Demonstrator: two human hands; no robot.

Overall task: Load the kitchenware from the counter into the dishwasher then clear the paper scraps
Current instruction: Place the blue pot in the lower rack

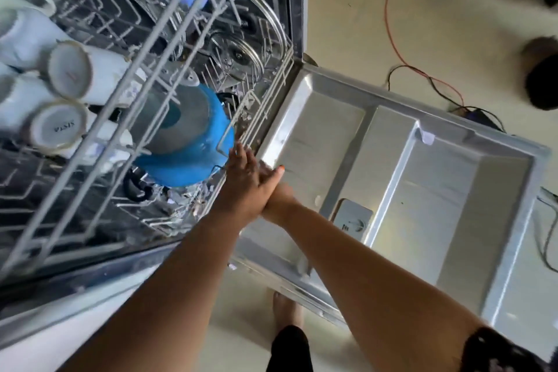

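Both arms reach out, crossing at the wrists. Left hand (244, 174) is flat and empty, fingertips at the lower rack (273, 90) rim, beside the blue pot (181, 136) loaded inside. Right hand (276, 187) sits underneath, grip unreadable.

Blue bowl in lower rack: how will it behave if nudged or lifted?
The blue bowl looks plastic, so probably light, not fragile. It sits tilted in the rack; a push may tip it. Glossy wall, maybe slippery.
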